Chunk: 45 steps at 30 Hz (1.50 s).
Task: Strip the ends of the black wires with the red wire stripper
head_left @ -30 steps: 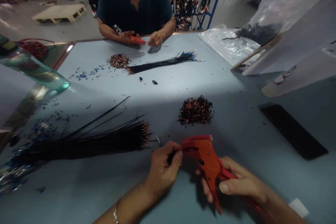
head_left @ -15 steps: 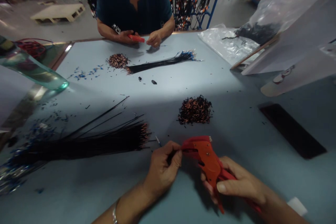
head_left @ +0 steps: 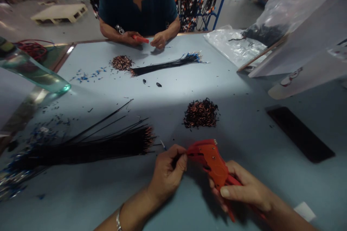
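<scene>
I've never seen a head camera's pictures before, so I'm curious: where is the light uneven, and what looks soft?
Head view: the far middle of the table is bright, the near part dimmer; head view: a dark shadow falls beside the right hand; head view: the background pallet looks soft; head view: the near wire bundle merges into almost solid black.

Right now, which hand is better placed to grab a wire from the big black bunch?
The left hand, I think: it is closer to the big black bunch, while the right hand is farther off and wrapped around the red-and-orange tool. Whether the left pinches anything is hard to see.
</scene>
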Each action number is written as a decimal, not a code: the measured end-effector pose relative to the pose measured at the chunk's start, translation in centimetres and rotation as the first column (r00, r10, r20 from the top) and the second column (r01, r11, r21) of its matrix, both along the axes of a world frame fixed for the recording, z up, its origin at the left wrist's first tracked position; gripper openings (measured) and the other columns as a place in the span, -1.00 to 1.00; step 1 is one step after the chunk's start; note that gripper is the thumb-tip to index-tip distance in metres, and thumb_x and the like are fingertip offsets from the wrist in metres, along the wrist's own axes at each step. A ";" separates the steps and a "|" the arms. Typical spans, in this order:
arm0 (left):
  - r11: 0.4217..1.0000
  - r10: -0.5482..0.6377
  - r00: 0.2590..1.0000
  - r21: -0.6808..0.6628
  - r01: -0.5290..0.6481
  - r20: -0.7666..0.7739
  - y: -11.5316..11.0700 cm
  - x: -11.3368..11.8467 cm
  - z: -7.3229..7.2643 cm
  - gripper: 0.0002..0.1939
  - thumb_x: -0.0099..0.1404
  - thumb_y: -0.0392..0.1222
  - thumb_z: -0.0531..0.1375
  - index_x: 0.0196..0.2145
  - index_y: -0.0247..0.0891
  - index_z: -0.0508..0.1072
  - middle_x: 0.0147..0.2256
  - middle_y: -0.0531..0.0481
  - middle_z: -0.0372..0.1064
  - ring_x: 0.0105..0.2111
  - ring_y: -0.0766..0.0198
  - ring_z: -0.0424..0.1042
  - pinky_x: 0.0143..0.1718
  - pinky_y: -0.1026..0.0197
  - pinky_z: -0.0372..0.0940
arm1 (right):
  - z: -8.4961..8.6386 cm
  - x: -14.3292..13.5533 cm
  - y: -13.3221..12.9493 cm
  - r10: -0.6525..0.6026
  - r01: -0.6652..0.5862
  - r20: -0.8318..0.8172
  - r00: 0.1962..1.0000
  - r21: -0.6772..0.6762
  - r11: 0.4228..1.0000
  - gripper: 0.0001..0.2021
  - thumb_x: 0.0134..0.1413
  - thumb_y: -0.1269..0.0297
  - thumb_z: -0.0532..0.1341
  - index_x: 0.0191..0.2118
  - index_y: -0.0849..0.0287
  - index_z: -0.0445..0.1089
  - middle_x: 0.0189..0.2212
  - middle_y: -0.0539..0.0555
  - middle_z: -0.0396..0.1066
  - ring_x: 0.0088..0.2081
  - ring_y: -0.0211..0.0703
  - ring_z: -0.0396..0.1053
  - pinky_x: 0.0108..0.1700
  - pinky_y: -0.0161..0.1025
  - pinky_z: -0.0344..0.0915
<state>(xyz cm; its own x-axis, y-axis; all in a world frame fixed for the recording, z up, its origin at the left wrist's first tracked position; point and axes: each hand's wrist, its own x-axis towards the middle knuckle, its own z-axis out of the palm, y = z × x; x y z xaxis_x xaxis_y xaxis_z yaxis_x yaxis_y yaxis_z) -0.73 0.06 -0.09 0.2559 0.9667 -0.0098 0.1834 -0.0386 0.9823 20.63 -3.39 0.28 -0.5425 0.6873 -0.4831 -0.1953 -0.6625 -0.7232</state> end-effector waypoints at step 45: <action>0.996 0.071 0.997 -0.061 -0.071 -0.004 0.5 -0.1 -0.2 -0.77 0.31 -0.15 0.10 -0.46 -0.27 0.38 -0.55 0.11 0.17 -0.52 0.36 0.16 -0.48 0.35 0.10 | -0.7 -1.0 -0.1 0.013 -0.010 -0.035 0.999 0.090 0.996 -0.66 -0.03 0.05 0.33 -0.45 0.26 0.31 -0.74 -0.05 0.29 -0.75 -0.40 0.16 -0.69 -0.46 0.12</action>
